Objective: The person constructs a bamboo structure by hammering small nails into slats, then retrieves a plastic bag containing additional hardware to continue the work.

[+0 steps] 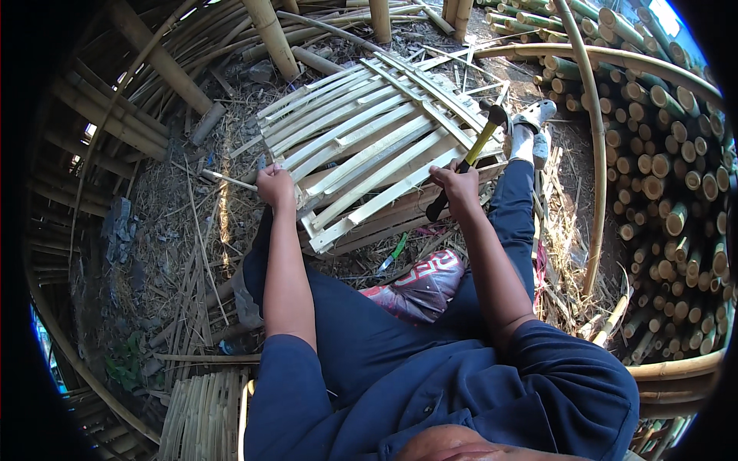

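A panel of pale split-bamboo slats [369, 165] lies in front of me, with crosswise strips near its far right side. My right hand [460, 187] is wrapped round the yellow-and-black handle of a hammer [483, 144]. The hammer's head is raised above the panel's right edge. At the panel's left edge, my left hand [276, 186] is closed, its fingers pinched together. A thin bamboo strip [231, 180] sticks out leftward from this hand; the hand hides its other end.
A green-handled knife [393, 252] lies on the ground between my legs, beside a red-and-grey printed sack [423, 288]. Stacked bamboo poles [669, 177] fill the right side. A curved bamboo pole [596, 154] rises right of my leg. Bamboo posts [273, 38] stand beyond the panel.
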Available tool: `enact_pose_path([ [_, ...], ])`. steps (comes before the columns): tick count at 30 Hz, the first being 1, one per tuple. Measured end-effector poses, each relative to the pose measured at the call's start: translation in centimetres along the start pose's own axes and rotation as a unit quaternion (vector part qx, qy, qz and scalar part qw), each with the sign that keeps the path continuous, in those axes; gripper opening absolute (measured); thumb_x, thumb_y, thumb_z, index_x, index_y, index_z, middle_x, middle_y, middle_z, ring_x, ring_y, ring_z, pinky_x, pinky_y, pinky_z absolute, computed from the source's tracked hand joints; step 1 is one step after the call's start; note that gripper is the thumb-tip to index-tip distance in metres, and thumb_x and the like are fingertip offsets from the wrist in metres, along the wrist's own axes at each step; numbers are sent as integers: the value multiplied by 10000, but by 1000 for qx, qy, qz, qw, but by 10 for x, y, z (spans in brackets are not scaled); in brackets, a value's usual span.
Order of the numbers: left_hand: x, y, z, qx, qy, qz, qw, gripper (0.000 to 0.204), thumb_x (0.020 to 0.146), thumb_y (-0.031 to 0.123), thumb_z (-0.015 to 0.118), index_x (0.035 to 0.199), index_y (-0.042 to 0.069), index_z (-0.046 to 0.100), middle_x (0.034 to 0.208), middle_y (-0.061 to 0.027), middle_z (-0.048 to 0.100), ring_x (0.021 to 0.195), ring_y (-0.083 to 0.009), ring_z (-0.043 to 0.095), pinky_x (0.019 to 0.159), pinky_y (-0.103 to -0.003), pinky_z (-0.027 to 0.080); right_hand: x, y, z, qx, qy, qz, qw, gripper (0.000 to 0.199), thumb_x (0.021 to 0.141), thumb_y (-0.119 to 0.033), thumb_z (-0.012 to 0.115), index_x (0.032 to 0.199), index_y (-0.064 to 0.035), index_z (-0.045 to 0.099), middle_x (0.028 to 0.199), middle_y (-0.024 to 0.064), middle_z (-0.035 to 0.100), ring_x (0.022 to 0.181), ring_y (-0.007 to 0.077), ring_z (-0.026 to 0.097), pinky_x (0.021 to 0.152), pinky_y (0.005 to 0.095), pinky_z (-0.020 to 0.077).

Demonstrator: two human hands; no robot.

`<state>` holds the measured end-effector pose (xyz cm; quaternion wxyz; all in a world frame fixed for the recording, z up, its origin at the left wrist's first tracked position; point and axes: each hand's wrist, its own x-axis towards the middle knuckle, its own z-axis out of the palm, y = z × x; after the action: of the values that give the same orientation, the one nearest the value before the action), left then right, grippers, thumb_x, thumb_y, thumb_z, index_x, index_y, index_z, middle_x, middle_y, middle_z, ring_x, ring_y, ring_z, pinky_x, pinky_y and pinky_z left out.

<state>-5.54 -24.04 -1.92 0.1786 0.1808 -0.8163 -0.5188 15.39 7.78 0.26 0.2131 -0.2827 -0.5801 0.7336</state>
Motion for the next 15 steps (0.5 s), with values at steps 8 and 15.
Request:
enact_pose_path([
  [8,-16,19,-23,-64,20,23,998,182,1012,121,688,1051,-58,695,979,-174,750,875,-251,729,803,-375,549,24,-6,-5,-16,-23,-20,999,404,866,41,790,755,-125,438,793,11,565,721,174,677,718,329,609],
  [15,-35,19,-66,-94,-66,-12,993,204,1040,120,659,1105,-73,654,986,-160,722,883,-246,746,782,-372,601,36,-42,-17,-12,-51,-5,999,355,850,39,767,774,-98,449,776,-5,491,726,180,638,782,392,652],
])
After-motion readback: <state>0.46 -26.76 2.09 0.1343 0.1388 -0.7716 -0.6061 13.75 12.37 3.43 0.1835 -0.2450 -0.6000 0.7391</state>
